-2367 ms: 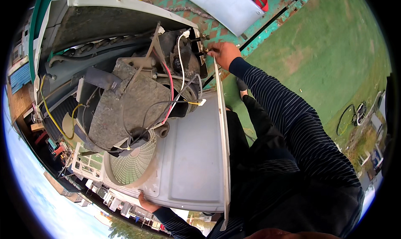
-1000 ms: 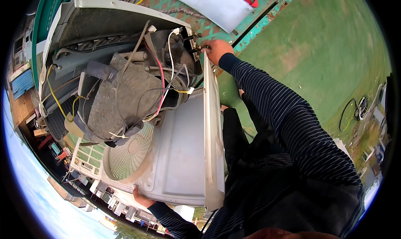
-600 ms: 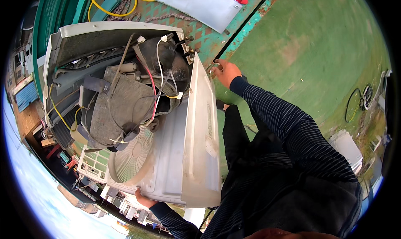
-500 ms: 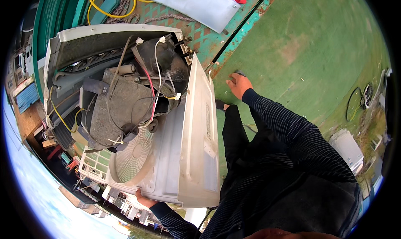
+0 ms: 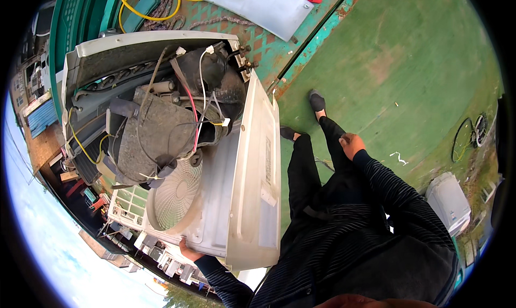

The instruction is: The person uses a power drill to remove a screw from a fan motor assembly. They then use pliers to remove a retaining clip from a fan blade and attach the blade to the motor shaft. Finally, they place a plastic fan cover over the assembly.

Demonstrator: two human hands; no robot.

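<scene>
An opened air-conditioner outdoor unit stands tilted at my left, its pale casing (image 5: 252, 200) dirty and worn. Inside it sit the dark-wrapped compressor (image 5: 215, 74), a grey sound-insulation mat (image 5: 145, 130) and loose red, white and yellow wires ending in white connectors (image 5: 226, 122). Below these shows the round fan opening (image 5: 174, 197) with its grille. My left hand (image 5: 191, 251) grips the casing's lower edge, fingers over the rim. Away from the unit, my right hand (image 5: 352, 145) hangs by my thigh with curled fingers; whether it holds anything is hidden.
Green ground (image 5: 430, 82) lies under my feet. A rusty green metal edge (image 5: 301, 66) runs along the far side, with a pale flat panel (image 5: 258, 6), yellow hose (image 5: 126, 6) and rope behind it. A white scrap (image 5: 399, 158), a coiled cable (image 5: 461, 141) and a whitish box (image 5: 448, 200) are at right.
My right hand has drawn back from near the unit's panel to beside my thigh, and its fingers have curled. A white scrap shows on the ground now. My left hand keeps its grip.
</scene>
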